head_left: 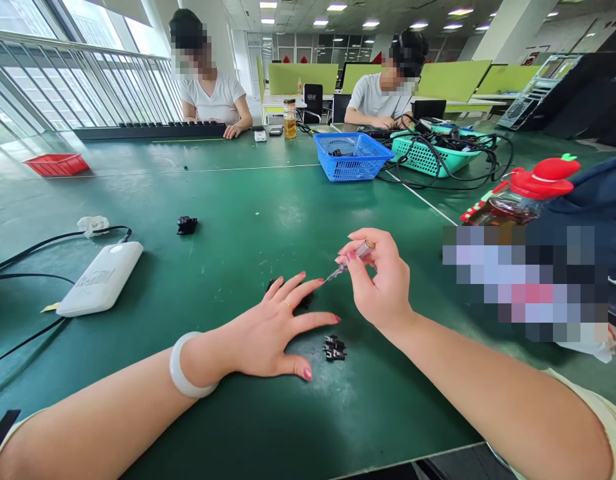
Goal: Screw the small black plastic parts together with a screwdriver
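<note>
My left hand is spread flat over the green table, palm down and fingers apart. It wears a ring and a white bangle. My right hand pinches a slim pointed tool with a shiny, pale handle; its exact kind is unclear. The tool's thin tip meets or nearly meets the nail of my left middle finger. A small black part lies to the right of my left thumb. Another dark piece is partly hidden beneath my left fingers.
On the left lie a white power bank with cables and a black piece. Blue and teal baskets stand farther back, near a red-lidded jar. Two people sit across the table; a red tray is far left.
</note>
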{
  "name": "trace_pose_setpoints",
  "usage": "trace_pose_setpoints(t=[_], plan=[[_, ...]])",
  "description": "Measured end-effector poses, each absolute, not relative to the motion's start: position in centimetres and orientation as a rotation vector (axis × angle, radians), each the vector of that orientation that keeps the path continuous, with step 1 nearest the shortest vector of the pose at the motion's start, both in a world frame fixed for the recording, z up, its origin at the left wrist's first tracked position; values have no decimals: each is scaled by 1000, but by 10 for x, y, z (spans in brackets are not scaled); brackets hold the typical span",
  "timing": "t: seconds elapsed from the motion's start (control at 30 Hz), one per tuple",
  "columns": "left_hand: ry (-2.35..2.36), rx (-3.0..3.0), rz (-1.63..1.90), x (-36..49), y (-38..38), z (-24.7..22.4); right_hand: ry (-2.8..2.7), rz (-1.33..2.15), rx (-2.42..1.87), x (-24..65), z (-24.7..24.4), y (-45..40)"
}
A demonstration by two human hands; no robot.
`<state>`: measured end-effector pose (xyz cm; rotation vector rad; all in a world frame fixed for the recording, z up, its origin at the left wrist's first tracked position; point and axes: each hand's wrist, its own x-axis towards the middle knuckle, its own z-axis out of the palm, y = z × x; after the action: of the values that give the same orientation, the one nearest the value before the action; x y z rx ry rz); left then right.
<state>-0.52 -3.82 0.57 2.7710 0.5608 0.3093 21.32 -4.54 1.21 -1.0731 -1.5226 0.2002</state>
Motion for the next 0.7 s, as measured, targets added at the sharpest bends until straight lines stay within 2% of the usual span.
trace_pose_setpoints(t=[0.23,0.47,0.7], plan=[[416,2792,121,1,-51,16,-1517,241,-1074,213,12,-45],[524,2745,241,-1,-47,5,-1522,236,-1065,214,12,-45],[557,2747,152,3,-53,9,-1553,176,-1029,213,11,-46]])
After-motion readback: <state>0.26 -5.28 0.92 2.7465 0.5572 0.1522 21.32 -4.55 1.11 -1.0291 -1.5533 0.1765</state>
